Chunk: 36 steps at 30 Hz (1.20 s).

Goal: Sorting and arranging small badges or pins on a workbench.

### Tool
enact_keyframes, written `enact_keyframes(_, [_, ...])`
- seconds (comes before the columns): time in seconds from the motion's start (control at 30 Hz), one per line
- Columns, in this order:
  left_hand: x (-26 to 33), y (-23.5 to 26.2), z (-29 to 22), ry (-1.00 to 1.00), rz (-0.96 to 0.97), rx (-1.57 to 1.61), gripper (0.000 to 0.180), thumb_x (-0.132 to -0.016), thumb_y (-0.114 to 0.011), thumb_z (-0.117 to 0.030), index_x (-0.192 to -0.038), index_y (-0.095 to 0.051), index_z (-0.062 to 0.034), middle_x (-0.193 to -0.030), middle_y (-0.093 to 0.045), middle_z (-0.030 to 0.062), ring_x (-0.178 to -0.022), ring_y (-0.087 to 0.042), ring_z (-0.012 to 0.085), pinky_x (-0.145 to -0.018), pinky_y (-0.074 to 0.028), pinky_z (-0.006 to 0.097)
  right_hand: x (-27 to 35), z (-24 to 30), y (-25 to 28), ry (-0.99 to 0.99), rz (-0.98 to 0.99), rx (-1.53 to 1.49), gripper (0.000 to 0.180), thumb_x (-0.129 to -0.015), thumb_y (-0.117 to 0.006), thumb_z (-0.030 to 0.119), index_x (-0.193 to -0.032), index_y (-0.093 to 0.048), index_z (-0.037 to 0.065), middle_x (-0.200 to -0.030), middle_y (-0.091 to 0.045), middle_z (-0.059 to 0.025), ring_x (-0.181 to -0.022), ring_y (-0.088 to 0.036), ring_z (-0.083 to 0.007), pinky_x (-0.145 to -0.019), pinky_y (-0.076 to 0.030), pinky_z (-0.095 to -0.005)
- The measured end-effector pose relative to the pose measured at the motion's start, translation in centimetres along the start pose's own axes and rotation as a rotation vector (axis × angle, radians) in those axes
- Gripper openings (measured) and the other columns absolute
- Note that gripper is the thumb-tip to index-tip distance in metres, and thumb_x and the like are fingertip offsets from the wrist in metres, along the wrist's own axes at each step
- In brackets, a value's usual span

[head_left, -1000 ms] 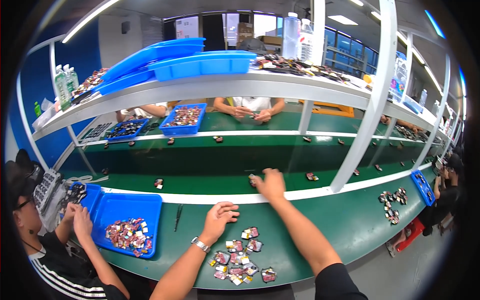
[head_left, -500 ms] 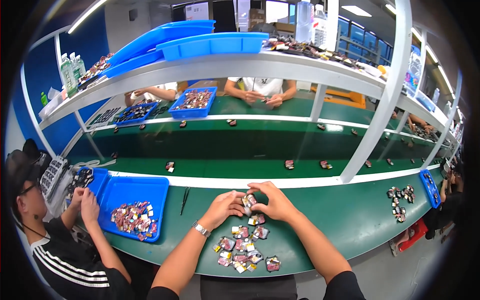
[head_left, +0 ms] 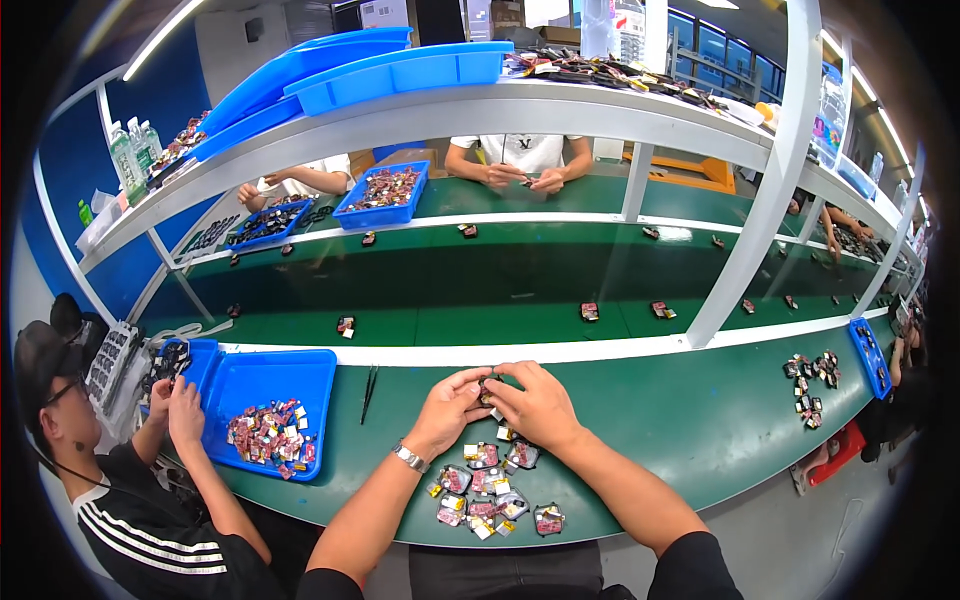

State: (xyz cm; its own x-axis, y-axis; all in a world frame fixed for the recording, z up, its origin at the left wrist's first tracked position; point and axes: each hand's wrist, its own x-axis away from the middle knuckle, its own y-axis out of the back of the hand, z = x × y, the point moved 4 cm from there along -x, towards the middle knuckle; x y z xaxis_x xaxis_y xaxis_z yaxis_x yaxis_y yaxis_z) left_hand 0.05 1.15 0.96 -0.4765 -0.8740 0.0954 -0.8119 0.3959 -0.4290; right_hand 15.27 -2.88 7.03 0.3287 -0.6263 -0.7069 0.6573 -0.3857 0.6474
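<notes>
Both of my hands meet over the green worktop, fingers closed around a small electronic module (head_left: pixel 487 393) with a dark casing. My left hand (head_left: pixel 447 412), with a metal watch on the wrist, grips it from the left. From the right, my right hand (head_left: pixel 537 404) bends its fingers over the piece and hides most of it. Just below the hands lies a loose group of similar modules (head_left: pixel 490 482), with clear-and-black casings, reddish boards and silver or yellow parts. Black tweezers (head_left: pixel 369 395) rest on the worktop left of my hands.
On the left, a blue tray (head_left: pixel 328 400) holds many small boards beside a co-worker (head_left: pixel 150 500). Beyond a white rail (head_left: pixel 500 353), a green belt (head_left: pixel 450 310) carries spaced modules. A shelf (head_left: pixel 480 110) with blue trays spans above. More modules (head_left: pixel 808 385) lie at right.
My right hand's fingers have closed over the module, which showed more plainly before. The view has tilted slightly downward. Modules on the near belt have shifted a little to the right.
</notes>
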Motion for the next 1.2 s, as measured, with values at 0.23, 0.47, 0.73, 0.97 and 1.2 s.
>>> enact_keyframes(0.23, [-0.1,-0.4,0.6,-0.063,-0.005,-0.027,0.022,-0.100,-0.045,-0.008,-0.121,-0.049,-0.0006,-0.108,-0.062,0.0080,-0.101,-0.062,0.0154,-0.091,-0.055,0.033,0.3,-0.7,-0.9,0.058,0.043,0.029,0.022,-0.069,-0.069,0.006,-0.090,-0.063,0.006,-0.106,-0.060,-0.0073,-0.100,-0.058,-0.0261,-0.083,-0.050,-0.0382])
enact_keyframes(0.47, [-0.2,-0.3,0.5,-0.045,0.001,-0.075,0.024,-0.100,-0.042,-0.005,-0.123,-0.048,-0.0002,-0.114,-0.060,0.0102,-0.106,-0.062,0.0174,-0.093,-0.054,0.034,0.3,-1.6,-0.8,-0.028,0.099,-0.189,0.011,-0.075,-0.069,0.007,-0.086,-0.067,0.007,-0.112,-0.059,-0.0100,-0.110,-0.054,-0.0287,-0.090,-0.048,-0.0397])
enact_keyframes(0.73, [-0.1,-0.2,0.4,-0.090,0.180,-0.026,0.036,-0.094,-0.055,-0.004,-0.129,-0.045,-0.0017,-0.125,-0.057,0.0110,-0.113,-0.058,0.0182,-0.095,-0.051,0.033,0.7,-1.8,-1.2,-0.247,0.074,-0.238,0.007,-0.077,-0.069,0.010,-0.083,-0.070,0.006,-0.116,-0.060,-0.0077,-0.111,-0.054,-0.0279,-0.093,-0.047,-0.0379])
enact_keyframes(0.97, [-0.2,0.0,0.4,-0.042,0.132,-0.007,0.031,-0.096,-0.052,-0.005,-0.126,-0.046,-0.0022,-0.121,-0.059,0.0105,-0.110,-0.060,0.0177,-0.094,-0.052,0.033,0.7,-1.5,-0.9,-0.223,0.136,-0.281,0.009,-0.078,-0.070,0.012,-0.085,-0.071,0.007,-0.119,-0.059,-0.0086,-0.114,-0.053,-0.0276,-0.094,-0.046,-0.0375])
enact_keyframes(1.2, [-0.1,0.1,0.6,-0.034,0.126,0.002,0.029,-0.097,-0.051,-0.008,-0.126,-0.047,-0.0022,-0.117,-0.060,0.0099,-0.107,-0.061,0.0175,-0.091,-0.052,0.033,1.3,-1.5,-1.7,-0.260,0.029,-0.243,0.012,-0.077,-0.073,0.011,-0.089,-0.072,0.007,-0.114,-0.062,-0.0068,-0.108,-0.056,-0.0260,-0.088,-0.050,-0.0356])
